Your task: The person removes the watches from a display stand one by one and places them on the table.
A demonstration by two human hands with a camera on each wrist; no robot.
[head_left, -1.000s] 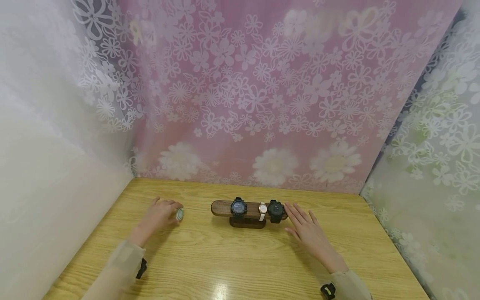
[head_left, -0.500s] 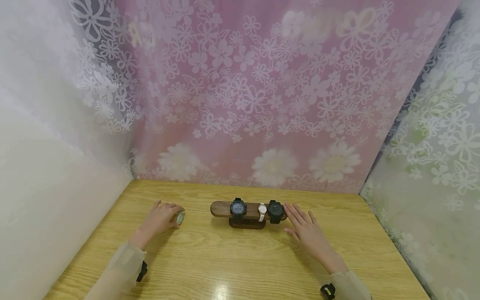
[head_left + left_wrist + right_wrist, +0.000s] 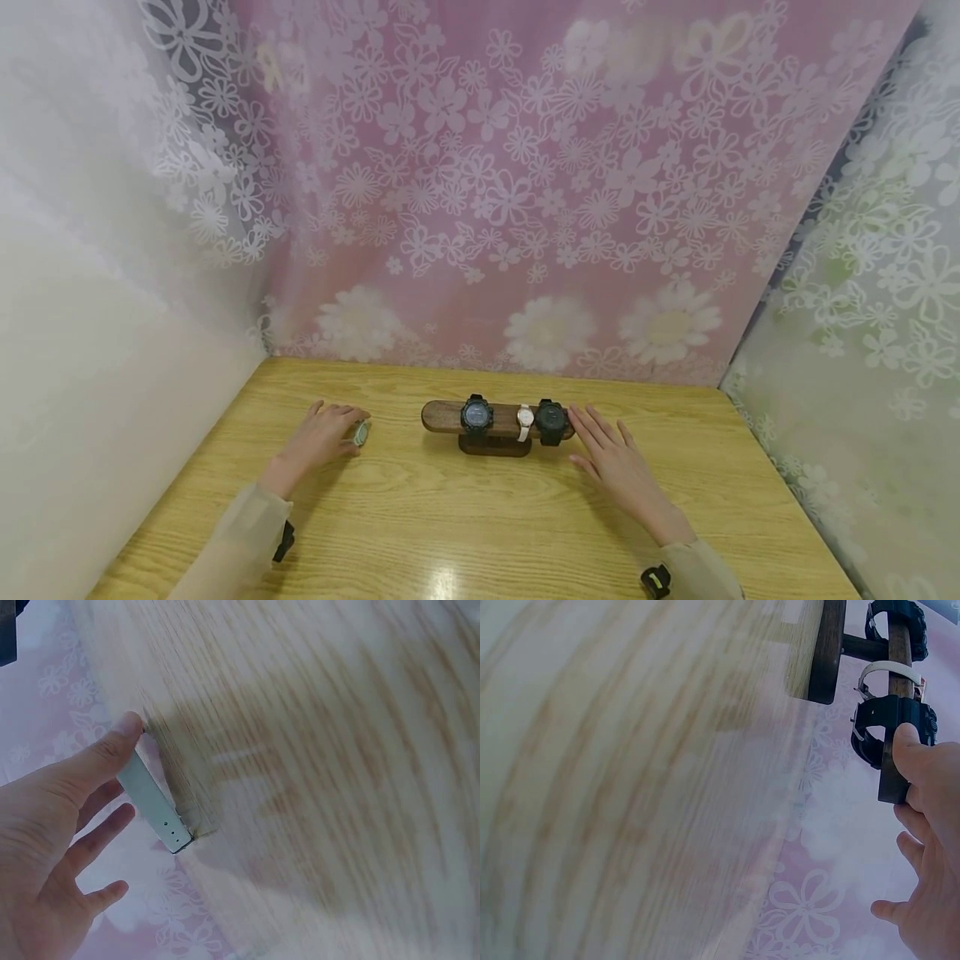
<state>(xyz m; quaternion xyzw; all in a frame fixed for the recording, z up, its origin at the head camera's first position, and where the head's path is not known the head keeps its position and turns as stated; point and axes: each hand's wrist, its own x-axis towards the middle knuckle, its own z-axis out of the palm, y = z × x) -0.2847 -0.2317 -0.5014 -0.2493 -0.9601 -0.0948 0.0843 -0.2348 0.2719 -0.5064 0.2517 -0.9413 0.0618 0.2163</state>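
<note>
At the left of the table, my left hand [image 3: 318, 435] pinches a pale green watch [image 3: 361, 433] between thumb and fingers. In the left wrist view its strap [image 3: 154, 801] shows small holes, with the thumb at the top end. A dark wooden watch stand [image 3: 442, 417] bears a black watch with a bluish dial [image 3: 477, 414], a small white watch [image 3: 525, 417] and another black watch [image 3: 552, 418]. My right hand [image 3: 618, 467] lies at the stand's right end, fingers straight and thumb apart. In the right wrist view the thumb [image 3: 907, 739] overlaps the bar's end beside the black watch.
The wooden table [image 3: 405, 533] ends at a pink flowered curtain [image 3: 480, 208] behind the stand. A pale wall [image 3: 127, 275] flanks the left side and a flowered sheet [image 3: 885, 358] the right. Dark wrist bands [image 3: 283, 542] sit at both cuffs.
The green watch has turned slightly and shifted a little in the left hand. The right hand and the stand stay where they were.
</note>
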